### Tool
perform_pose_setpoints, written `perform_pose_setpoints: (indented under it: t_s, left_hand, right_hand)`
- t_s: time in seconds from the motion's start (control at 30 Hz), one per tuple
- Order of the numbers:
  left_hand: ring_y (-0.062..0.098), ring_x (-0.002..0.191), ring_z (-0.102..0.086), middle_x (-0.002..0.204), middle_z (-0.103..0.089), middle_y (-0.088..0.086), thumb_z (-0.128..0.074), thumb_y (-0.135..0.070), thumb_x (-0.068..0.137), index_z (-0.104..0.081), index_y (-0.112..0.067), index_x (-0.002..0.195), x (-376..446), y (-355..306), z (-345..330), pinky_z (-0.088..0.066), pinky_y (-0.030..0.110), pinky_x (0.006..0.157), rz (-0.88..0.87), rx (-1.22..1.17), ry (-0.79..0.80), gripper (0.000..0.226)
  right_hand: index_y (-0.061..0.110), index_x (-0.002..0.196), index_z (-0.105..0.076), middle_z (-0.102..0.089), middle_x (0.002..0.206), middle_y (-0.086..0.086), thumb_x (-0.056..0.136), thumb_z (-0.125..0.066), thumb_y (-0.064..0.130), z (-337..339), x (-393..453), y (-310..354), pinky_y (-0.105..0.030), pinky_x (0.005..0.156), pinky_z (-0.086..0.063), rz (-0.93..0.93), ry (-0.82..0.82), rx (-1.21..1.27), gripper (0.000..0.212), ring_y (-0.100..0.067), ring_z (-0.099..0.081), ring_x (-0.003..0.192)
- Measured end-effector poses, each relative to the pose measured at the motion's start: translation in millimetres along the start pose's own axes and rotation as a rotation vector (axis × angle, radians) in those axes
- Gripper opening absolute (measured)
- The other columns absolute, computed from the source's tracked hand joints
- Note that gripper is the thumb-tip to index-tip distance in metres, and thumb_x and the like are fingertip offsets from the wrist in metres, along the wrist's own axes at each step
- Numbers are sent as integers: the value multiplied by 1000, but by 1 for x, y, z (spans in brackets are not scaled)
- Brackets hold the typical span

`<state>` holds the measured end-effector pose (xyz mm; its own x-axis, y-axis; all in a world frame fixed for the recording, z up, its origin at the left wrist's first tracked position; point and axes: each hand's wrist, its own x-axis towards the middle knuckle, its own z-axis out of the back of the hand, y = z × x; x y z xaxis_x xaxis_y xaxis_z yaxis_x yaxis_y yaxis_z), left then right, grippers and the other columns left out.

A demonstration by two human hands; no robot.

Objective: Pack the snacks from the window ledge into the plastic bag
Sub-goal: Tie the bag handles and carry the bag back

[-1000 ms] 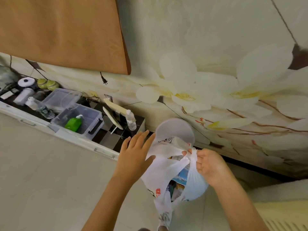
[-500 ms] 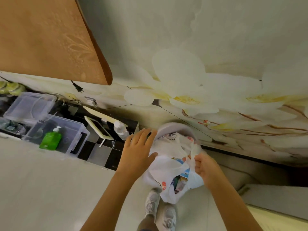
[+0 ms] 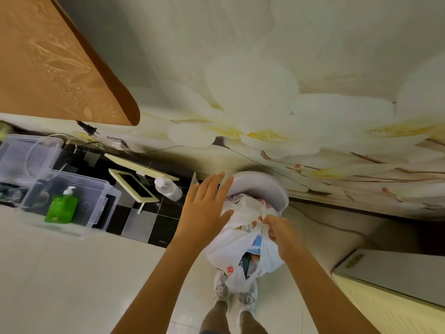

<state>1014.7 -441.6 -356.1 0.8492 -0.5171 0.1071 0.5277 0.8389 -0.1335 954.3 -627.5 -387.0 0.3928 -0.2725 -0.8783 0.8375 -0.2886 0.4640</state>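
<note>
Pinching plastic bag (image 3: pixel 240 249) handle, right hand (image 3: pixel 280 233) clenched on it; left hand (image 3: pixel 204 208) flat, fingers spread, grasping nothing. Bag, snacks (image 3: pixel 251 259) inside, perched at front edge of round white stool (image 3: pixel 269 186). Risk: single-handle hold tips bag, mouth gapes, packets spill onto floor.

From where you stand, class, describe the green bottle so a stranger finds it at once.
Find the black tiled ledge under the flowered wall. At its left end stand two clear plastic tubs. The green bottle stands upright in the nearer tub, the only vivid green thing, with a white pump.
</note>
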Motion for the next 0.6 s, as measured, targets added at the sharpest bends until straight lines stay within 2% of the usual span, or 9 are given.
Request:
perform_pose_setpoints:
  t_s: [0.1,0.2,0.33,0.47,0.6]
  left_hand:
    - [27,132,-44,145,-45,6,-65,-52,81,-32,-22,144,-6,-4,-6,-30,45,108,1,-19,67,78]
    - [27,131,-46,144,-47,6,-68,-51,79,-37,-20,144,-8,-10,-10,-25,39,106,9,-22,85,79]
    - [27,127,-51,139,-52,7,-73,-51,74,-45,-19,141,-14,-17,-16,-27,38,102,16,0,82,79]
    - [29,123,-54,136,-55,8,-76,-50,71,-52,-17,137,-22,-19,-25,-29,39,100,17,3,81,77]
    - [31,120,-57,132,-59,9,-80,-48,68,-55,-17,132,-34,-22,-33,-38,44,98,24,-8,100,75]
  right_hand:
    - [6,109,-60,-69,101,-20,87,-59,13,3,7,1,-37,74,-55,9,18,50,23,-34,-66,96]
    - [6,110,-59,-72,95,-15,86,-61,13,6,15,0,-39,79,-56,-29,27,84,26,-32,-68,95]
    - [5,107,-59,-74,87,-11,86,-58,9,8,17,-3,-38,81,-55,-45,71,96,21,-29,-69,89]
    - [6,104,-59,-74,87,-11,87,-59,11,9,20,-9,-40,85,-55,-35,75,56,18,-31,-69,92]
    - [12,89,-56,-68,89,-12,90,-57,13,7,17,-13,-39,85,-54,7,48,-61,2,-29,-65,88]
